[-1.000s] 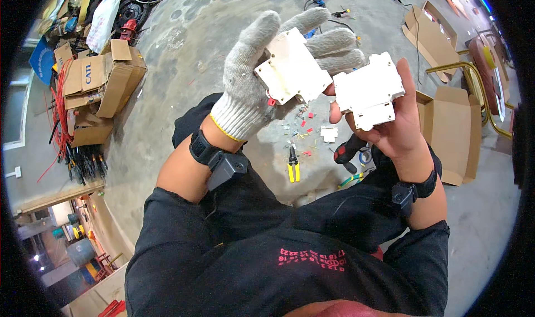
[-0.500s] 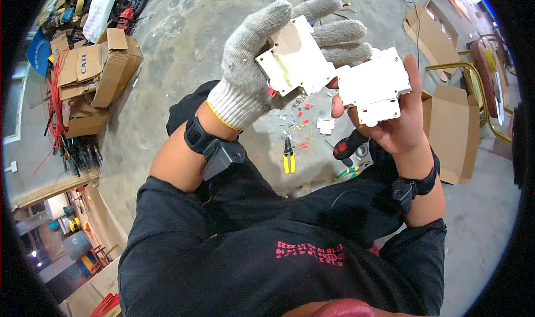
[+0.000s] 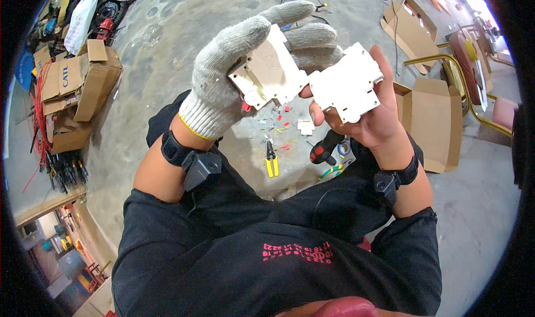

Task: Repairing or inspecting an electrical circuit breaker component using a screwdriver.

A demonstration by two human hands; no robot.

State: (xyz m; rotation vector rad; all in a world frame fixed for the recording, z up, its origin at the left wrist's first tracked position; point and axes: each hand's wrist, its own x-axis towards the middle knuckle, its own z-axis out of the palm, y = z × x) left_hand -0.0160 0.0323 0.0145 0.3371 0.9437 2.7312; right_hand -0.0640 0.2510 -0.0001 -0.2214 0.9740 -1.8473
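Observation:
My left hand [image 3: 214,80], in a grey knit glove with a yellow-edged cuff, holds a white circuit breaker [image 3: 266,72], its broad side facing up. A small red part [image 3: 246,106] shows at its lower corner. Bare, my right hand [image 3: 383,119] grips a second white circuit breaker [image 3: 346,84] from the right and below. The two breakers sit side by side, their near corners very close; I cannot tell whether they touch. Below them on the floor lie yellow-handled wire strippers [image 3: 271,160], a small white piece [image 3: 305,127] and scattered red and yellow bits [image 3: 281,130].
By my right knee are a black and red power tool [image 3: 326,148] and tape rolls [image 3: 344,148]. Open cardboard boxes [image 3: 432,125] and a gold-framed chair [image 3: 473,66] stand to the right. At left are cartons [image 3: 83,83] and red cable [image 3: 40,116].
The whole view has shifted, so floor items and boxes appear farther left. Both hands keep their breakers; the left breaker looks slightly more tilted.

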